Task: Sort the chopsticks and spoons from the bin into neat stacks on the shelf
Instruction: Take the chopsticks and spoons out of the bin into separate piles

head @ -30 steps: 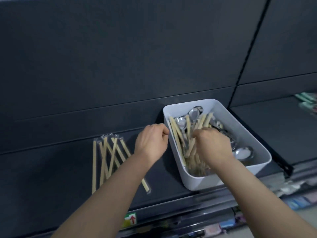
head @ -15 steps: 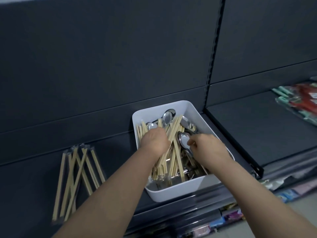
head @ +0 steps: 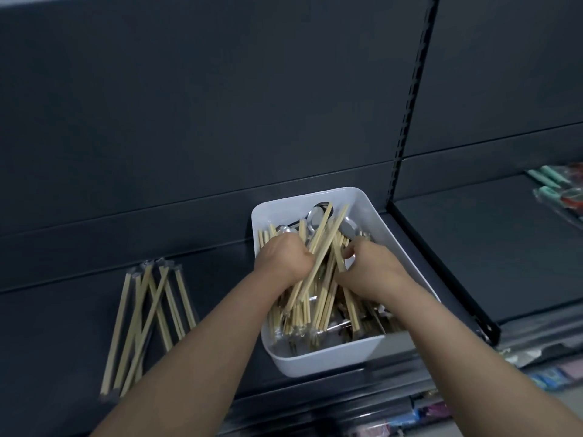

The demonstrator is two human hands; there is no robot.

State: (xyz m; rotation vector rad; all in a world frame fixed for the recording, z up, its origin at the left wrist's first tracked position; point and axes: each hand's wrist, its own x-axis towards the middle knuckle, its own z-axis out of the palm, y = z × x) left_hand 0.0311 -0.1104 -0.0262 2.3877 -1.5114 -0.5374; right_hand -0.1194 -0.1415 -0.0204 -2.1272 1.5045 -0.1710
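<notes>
Chopsticks [head: 319,247] first: in the white bin [head: 318,362] at five o'clock, left hand [head: 280,258] fists a bundle, right hand [head: 369,269] pinches stragglers, likely gathering one load for the shelf pile [head: 148,323] at the bin's nine o'clock; spoons [head: 315,213] lie beneath.

Both hands are working inside the white bin [head: 318,362]: the left hand [head: 281,259] is gripping a bundle of chopsticks [head: 318,247], the right hand [head: 367,269] is pinching others beside it.
</notes>
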